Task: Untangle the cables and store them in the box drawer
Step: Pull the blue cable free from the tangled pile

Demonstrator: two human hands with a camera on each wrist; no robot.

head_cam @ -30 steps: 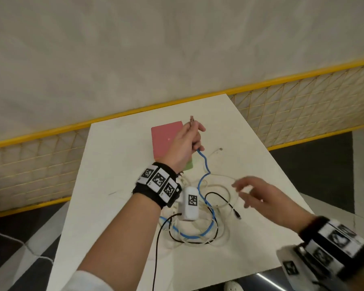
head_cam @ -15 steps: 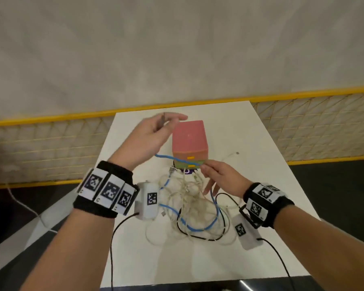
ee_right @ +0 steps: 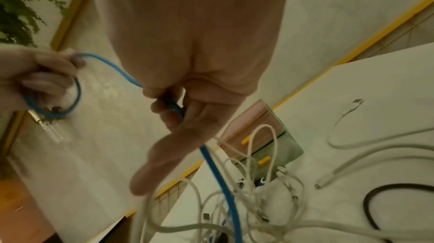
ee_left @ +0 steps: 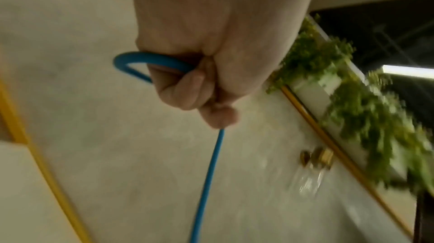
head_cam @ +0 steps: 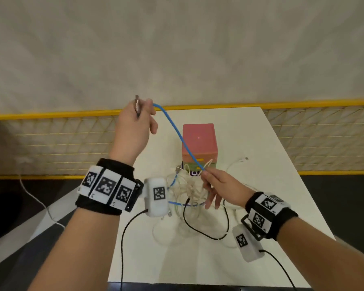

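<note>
Left hand (head_cam: pixel 132 124) has lifted the blue cable (head_cam: pixel 178 133) toward 11 o'clock, gripping its plug end; right hand (head_cam: pixel 215 181) pinches it above the tangle (head_cam: pixel 187 187), so it is coming free.

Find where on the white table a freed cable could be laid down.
Bare patches: the white table right of the pink drawer box, and its near edge. Crowded: the tangle of white cables before the box.

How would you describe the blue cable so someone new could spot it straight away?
On the white table, in front of the small pink box with yellow-handled drawers, lies a tangle of white cables. The thin blue cable rises from it, pinched by the right hand, its end gripped in the raised left hand. It is the only blue one.
</note>
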